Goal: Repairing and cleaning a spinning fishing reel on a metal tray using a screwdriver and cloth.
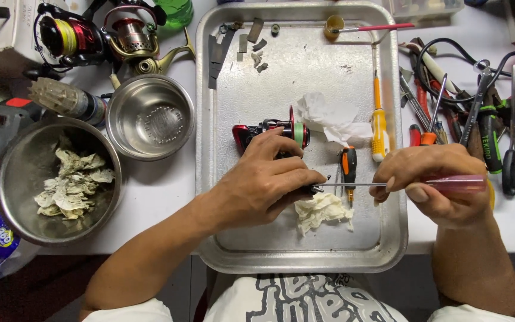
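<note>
A firm grip is being kept by the left hand [263, 182] on a red reel [269, 132] over the tray [388, 238], while a pink-handled screwdriver [388, 184] is being pinched by the right hand [433, 179], its shaft lying level and pointing left into the reel.

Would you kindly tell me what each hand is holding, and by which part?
The right hand grips a thin-shafted screwdriver by its translucent pink handle. The left hand clasps the red and black fishing reel around its body; the exact contact is hidden.

Red reel [269, 132] (gripped) — pink-handled screwdriver [400, 184], level
</note>
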